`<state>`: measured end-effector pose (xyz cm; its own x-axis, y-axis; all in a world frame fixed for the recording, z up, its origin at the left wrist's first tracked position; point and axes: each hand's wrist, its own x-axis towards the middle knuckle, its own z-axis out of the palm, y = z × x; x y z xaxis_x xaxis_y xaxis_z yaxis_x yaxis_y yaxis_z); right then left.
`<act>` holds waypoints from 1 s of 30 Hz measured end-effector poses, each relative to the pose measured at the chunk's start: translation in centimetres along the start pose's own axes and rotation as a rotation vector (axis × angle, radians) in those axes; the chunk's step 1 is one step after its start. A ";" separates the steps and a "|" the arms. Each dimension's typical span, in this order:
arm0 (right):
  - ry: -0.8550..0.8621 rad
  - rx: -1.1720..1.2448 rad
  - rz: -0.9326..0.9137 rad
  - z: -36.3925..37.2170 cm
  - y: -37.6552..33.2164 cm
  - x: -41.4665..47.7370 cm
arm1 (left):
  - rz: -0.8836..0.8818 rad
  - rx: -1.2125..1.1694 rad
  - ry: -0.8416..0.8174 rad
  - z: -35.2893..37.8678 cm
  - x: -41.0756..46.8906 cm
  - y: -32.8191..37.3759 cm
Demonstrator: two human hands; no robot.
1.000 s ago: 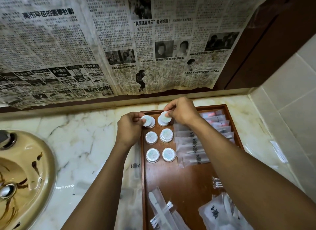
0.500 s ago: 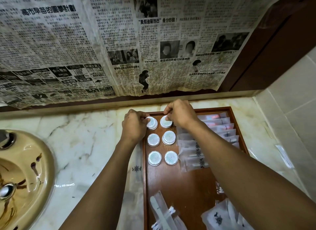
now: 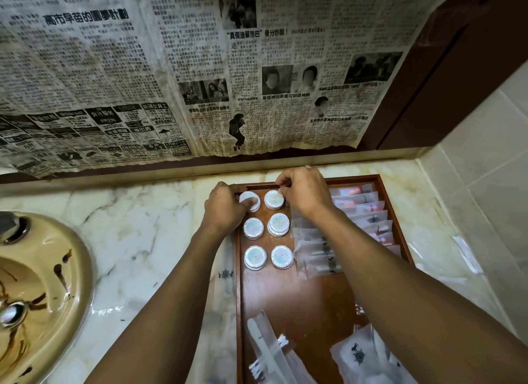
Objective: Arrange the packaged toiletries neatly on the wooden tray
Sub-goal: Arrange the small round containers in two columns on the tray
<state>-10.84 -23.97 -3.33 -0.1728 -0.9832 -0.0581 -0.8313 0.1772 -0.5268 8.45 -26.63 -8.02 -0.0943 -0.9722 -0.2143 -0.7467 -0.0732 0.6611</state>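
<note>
The wooden tray (image 3: 314, 298) lies on the marble countertop (image 3: 143, 226), towards its far right corner, well apart from the sink (image 3: 43, 283) at the countertop's left edge.

Six round white packs stand in two columns of three in the tray's far left corner. Both hands are at the far row. The left hand (image 3: 225, 209) reaches over the tray's left rim, and its curled fingers grip the corner round pack (image 3: 248, 197), covering the pack's left and near edge. The right hand (image 3: 304, 195) is just beside it, fingers curled, fingertips pinching the far right edge of the neighbouring round pack (image 3: 273, 200). The two hands are close but apart, with both packs between them, down on the tray floor.

The four other round packs (image 3: 253, 228) sit untouched nearer the person, the two rows spaced apart.

Along the tray's right edge a row of pink-marked sachets (image 3: 363, 209) overlaps like shingles, partly hidden by the right forearm. Between that row and the round packs, translucent sachets (image 3: 323, 255) with a dark emblem lie overlapped.

At the tray's near edge lie a long clear pack (image 3: 265, 346) on the left and a white emblem bag (image 3: 360, 355) on the right.

On the countertop, just outside the tray's left rim, lies a flat clear packet (image 3: 225, 274). Newspaper (image 3: 171, 69) hangs above the countertop's far edge.
</note>
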 end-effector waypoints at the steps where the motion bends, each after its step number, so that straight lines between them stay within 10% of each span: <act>1: 0.018 0.019 -0.004 -0.3 0.2 -0.4 | 0.008 0.016 -0.015 0.0 -0.1 0.0; 18: 0.107 0.248 0.049 -8.6 5.9 -13.0 | 0.064 0.085 0.036 -2.3 -4.9 2.1; 24: -0.100 0.120 0.062 -7.1 11.4 -23.4 | 0.332 0.050 0.158 -0.9 -17.1 2.8; 30: -0.441 -0.272 -0.038 -4.3 14.0 -30.5 | 0.277 0.423 -0.213 2.3 -27.1 0.1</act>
<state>-19.45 8.66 -5.28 0.0506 -0.9032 -0.4263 -0.9501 0.0880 -0.2993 9.39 0.20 -3.77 -0.4232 -0.8727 -0.2435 -0.8705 0.3171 0.3763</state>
